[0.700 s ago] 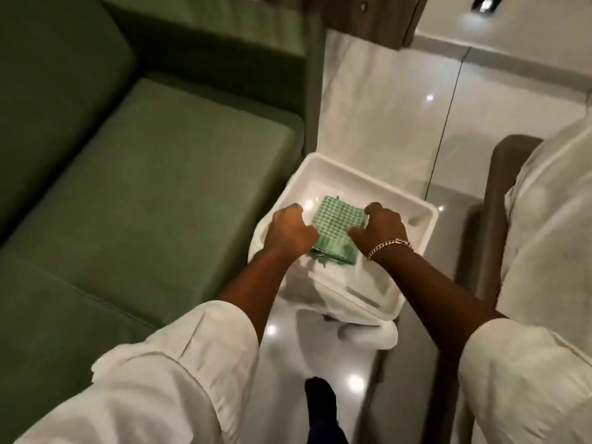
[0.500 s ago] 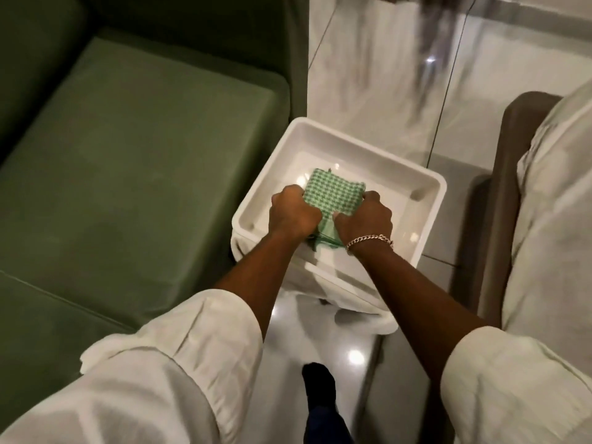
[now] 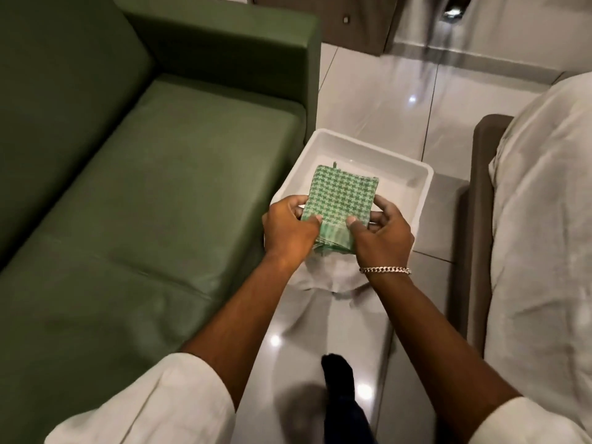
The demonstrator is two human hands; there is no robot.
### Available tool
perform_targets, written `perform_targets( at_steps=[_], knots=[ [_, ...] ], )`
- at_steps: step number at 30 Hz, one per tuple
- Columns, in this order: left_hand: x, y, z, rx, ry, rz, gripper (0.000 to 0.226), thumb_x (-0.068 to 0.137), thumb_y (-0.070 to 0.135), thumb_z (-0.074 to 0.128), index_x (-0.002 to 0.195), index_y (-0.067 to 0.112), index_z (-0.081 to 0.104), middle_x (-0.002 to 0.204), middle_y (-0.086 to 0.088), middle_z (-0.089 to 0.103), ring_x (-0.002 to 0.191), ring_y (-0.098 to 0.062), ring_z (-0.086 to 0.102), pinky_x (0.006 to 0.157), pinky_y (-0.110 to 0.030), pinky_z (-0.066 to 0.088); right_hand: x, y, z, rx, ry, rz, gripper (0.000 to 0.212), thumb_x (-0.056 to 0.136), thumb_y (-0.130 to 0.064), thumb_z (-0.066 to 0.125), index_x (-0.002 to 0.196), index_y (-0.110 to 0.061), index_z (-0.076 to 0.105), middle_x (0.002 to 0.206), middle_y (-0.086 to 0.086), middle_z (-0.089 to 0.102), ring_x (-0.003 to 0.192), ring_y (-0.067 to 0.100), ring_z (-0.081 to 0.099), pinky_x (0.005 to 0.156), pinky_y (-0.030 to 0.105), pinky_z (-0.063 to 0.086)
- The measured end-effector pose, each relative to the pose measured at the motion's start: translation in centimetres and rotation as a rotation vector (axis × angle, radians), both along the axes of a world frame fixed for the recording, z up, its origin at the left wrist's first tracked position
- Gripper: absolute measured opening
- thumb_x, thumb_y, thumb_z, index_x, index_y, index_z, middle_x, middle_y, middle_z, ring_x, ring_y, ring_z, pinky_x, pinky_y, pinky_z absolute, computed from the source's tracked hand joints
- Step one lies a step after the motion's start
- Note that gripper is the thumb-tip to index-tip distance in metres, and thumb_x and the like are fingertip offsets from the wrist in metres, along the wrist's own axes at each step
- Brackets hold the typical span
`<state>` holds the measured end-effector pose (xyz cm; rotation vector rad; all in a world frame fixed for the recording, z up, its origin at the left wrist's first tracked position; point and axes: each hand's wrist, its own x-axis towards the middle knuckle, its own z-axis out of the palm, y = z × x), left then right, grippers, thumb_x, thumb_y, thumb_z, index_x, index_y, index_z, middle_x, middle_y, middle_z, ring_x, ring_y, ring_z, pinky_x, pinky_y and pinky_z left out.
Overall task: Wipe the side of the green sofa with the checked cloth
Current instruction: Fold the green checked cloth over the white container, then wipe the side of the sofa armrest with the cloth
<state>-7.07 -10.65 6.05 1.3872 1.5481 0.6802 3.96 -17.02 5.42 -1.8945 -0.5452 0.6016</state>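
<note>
The folded checked cloth [image 3: 341, 200], earlier bunched low in the white tub [image 3: 413, 184], is now raised, pinched by left hand [image 3: 288, 229] and right hand [image 3: 381, 235]; its lower edge is hidden.

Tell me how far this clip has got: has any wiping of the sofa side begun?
Not yet. Done: the checked cloth is folded into a pad. In hand: the left hand and right hand both grip it above the white tub. Left: carrying it to the side of the green sofa, which nothing touches, and wiping there.
</note>
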Motion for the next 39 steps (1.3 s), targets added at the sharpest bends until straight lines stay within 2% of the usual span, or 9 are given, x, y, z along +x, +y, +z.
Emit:
perform_targets(
  at_steps=[4, 11, 14, 24, 26, 29, 33, 36, 39],
  knots=[
    [-7.3, -7.4, 0.0, 0.022, -0.014, -0.038, 0.024, 0.074, 0.007, 0.074, 0.097, 0.014, 0.075, 0.070, 0.010, 0.070, 0.062, -0.001, 0.067, 0.071, -0.025, 0.060, -7.2, -6.9, -1.0, 0.018, 0.203, -0.046, 0.046, 0.078, 0.001, 0.072, 0.123, -0.005, 0.062, 0.103, 0.016, 0.074, 0.089, 0.028, 0.071, 0.083, 0.038, 0.059],
    [-19.7, -19.0, -9.9, -0.096, 0.119, -0.041, 0.024, 0.076, 0.002, 0.069, 0.098, 0.012, 0.075, 0.083, 0.000, 0.077, 0.066, -0.007, 0.069, 0.067, -0.022, 0.060, -19.4, -17.7, -13.8, -0.103, 0.545, -0.027, 0.026, 0.076, 0.012, 0.065, 0.096, -0.003, 0.071, 0.083, 0.007, 0.071, 0.061, 0.009, 0.066, 0.054, 0.016, 0.055],
    [-24.9, -23.8, -16.1, -0.100, 0.243, -0.079, 0.031, 0.075, -0.001, 0.058, 0.095, 0.015, 0.076, 0.086, 0.001, 0.079, 0.071, -0.009, 0.070, 0.066, -0.014, 0.055, -24.6, -21.4, -21.7, -0.164, 0.695, -0.044, 0.027, 0.076, 0.016, 0.062, 0.101, 0.008, 0.068, 0.094, 0.016, 0.070, 0.070, 0.022, 0.064, 0.064, 0.026, 0.056],
    [-35.7, -32.1, -28.5, 0.010, 0.756, -0.296, 0.033, 0.078, 0.007, 0.050, 0.107, 0.006, 0.066, 0.108, -0.018, 0.067, 0.103, -0.039, 0.063, 0.088, -0.046, 0.052, -41.1, -27.1, -39.9, -0.283, 0.974, -0.015, 0.022, 0.070, 0.008, 0.057, 0.063, -0.011, 0.065, 0.064, 0.006, 0.063, 0.056, 0.021, 0.057, 0.051, 0.025, 0.046],
    [-35.9, -32.4, -28.3, 0.067, 0.825, -0.359, 0.036, 0.078, 0.004, 0.053, 0.113, 0.004, 0.063, 0.114, -0.019, 0.064, 0.106, -0.040, 0.062, 0.091, -0.048, 0.050, -42.5, -27.0, -40.8, -0.256, 1.000, 0.055, 0.018, 0.073, 0.007, 0.055, 0.069, -0.006, 0.067, 0.071, 0.017, 0.063, 0.063, 0.026, 0.056, 0.055, 0.033, 0.045],
    [-36.4, -32.1, -25.7, 0.329, 0.904, -0.441, 0.043, 0.083, 0.002, 0.051, 0.125, 0.002, 0.059, 0.122, -0.020, 0.063, 0.111, -0.038, 0.061, 0.096, -0.043, 0.048, -43.9, -26.1, -40.8, -0.174, 0.927, 0.161, 0.034, 0.080, 0.002, 0.059, 0.113, 0.001, 0.064, 0.111, 0.028, 0.067, 0.097, 0.037, 0.065, 0.080, 0.042, 0.053],
    [-38.0, -29.9, -20.9, 0.716, 0.962, -0.682, 0.041, 0.085, 0.009, 0.053, 0.123, 0.001, 0.063, 0.130, -0.018, 0.063, 0.127, -0.035, 0.055, 0.112, -0.047, 0.035, -45.0, -26.6, -39.3, -0.114, 0.580, 0.250, 0.087, 0.073, 0.005, 0.062, 0.151, -0.016, 0.028, 0.160, 0.018, 0.018, 0.146, 0.032, 0.023, 0.120, 0.041, 0.024],
    [-39.6, -26.9, -18.9, 0.578, 1.268, -0.910, 0.065, 0.088, 0.035, 0.052, 0.147, 0.012, 0.038, 0.162, -0.008, 0.026, 0.152, -0.031, 0.014, 0.120, -0.054, 0.010, -46.5, -27.1, -38.2, 0.070, 0.695, 0.183, 0.072, 0.078, 0.015, 0.048, 0.145, -0.011, 0.040, 0.160, 0.015, 0.024, 0.149, 0.029, 0.023, 0.123, 0.043, 0.019],
    [-39.7, -24.7, -19.6, 0.555, 1.392, -0.967, 0.080, 0.085, 0.054, 0.044, 0.155, 0.027, 0.016, 0.167, 0.002, -0.002, 0.152, -0.030, -0.011, 0.119, -0.062, 0.008, -47.5, -25.3, -37.4, 0.059, 0.847, 0.107, 0.051, 0.098, -0.022, 0.043, 0.149, -0.020, 0.034, 0.161, 0.007, 0.027, 0.151, 0.023, 0.017, 0.125, 0.041, 0.009]
  ],
)
